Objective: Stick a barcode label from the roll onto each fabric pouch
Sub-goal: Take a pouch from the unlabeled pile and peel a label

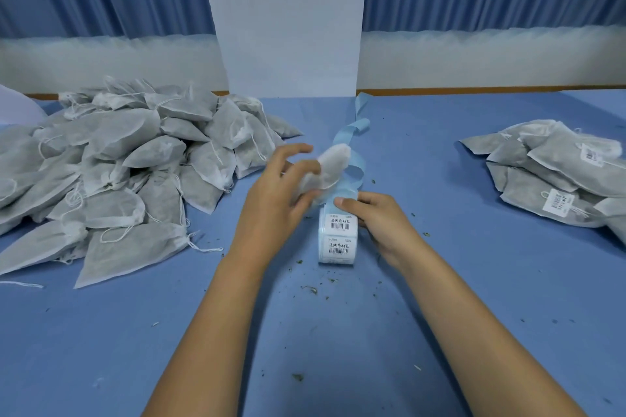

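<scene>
Blue cloth covers the surface [440, 281], with blue curtains behind. The left hand [271, 193] grips a white pouch [330, 162], motion-blurred, seemingly held just above the label roll [338, 237]. The right hand [379, 217] clasps the roll, thumb on top. A blue backing strip [355, 132] trails away from it. Unlabelled pouches [118, 159] are heaped at left; labelled pouches [559, 173] lie at right.
</scene>
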`<state>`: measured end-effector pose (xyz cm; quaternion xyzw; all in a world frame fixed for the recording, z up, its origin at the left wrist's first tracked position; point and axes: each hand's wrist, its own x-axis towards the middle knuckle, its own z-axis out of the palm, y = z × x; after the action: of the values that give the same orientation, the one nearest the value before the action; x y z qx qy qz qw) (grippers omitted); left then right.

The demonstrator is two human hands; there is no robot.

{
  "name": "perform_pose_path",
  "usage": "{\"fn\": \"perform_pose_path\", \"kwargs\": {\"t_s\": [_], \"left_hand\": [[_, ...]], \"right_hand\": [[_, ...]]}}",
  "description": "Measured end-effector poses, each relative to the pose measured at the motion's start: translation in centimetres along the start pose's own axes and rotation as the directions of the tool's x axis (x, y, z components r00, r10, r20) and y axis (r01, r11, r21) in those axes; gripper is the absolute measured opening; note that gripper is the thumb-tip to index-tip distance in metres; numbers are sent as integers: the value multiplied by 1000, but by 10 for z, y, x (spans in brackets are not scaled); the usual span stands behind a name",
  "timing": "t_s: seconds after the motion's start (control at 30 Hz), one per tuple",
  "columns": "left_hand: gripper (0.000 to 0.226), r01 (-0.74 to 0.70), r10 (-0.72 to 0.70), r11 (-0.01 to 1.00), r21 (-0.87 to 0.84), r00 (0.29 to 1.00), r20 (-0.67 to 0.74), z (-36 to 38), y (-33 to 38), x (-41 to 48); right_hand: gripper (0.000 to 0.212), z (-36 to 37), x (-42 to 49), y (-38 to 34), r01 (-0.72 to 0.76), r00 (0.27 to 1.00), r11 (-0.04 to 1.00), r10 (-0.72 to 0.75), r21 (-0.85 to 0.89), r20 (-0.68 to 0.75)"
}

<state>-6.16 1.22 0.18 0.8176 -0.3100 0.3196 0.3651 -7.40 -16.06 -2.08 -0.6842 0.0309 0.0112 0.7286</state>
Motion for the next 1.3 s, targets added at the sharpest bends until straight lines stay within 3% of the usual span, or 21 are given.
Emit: {"fn": "perform_pose_path", "kwargs": {"t_s": [0.1, 0.23, 0.33, 0.43, 0.5, 0.57, 0.6, 0.67, 0.83, 1.0, 1.3], "left_hand": [[30, -131, 116, 987, 96, 981, 156, 6, -3, -3], [20, -26, 27, 1000, -10, 956, 291, 4, -7, -5], [40, 95, -90, 995, 2, 930, 355, 5, -11, -4], [42, 199, -190, 980, 7, 927, 324, 8, -12, -2], [36, 212, -204, 977, 3, 935, 289, 11, -12, -1], [31, 214, -208, 977, 5, 944, 255, 13, -13, -2], [30, 218, -213, 976, 7, 947, 242, 13, -13, -3], [27, 220, -217, 976, 11, 951, 222, 13, -13, -4], [16, 202, -216, 975, 94, 961, 172, 12, -8, -5], [36, 88, -163, 961, 263, 946, 278, 10, -1, -4], [22, 259, -283, 956, 134, 937, 205, 12, -2, -6]], "right_hand": [[9, 1, 4, -1, -20, 999, 997, 22, 71, -29], [15, 2, 8, 2, -53, 998, 996, 56, 72, -39], [28, 3, 10, 0, -95, 993, 988, 102, 118, -55], [33, -11, 5, -7, -60, 978, 992, 37, -108, -206], [32, -22, -5, -13, -27, 995, 972, 4, -232, -99], [22, -24, -13, -15, -44, 993, 977, 66, -209, 101], [17, -22, -14, -14, -52, 988, 974, 83, -221, 131], [10, -18, -13, -14, -65, 992, 974, 87, -216, 95], [15, -11, -13, -12, -71, 996, 995, 75, -68, 57], [18, -8, -13, -13, -5, 1000, 999, 5, -37, -9], [18, -7, -14, -12, 6, 1000, 999, -5, -47, 22]]}}
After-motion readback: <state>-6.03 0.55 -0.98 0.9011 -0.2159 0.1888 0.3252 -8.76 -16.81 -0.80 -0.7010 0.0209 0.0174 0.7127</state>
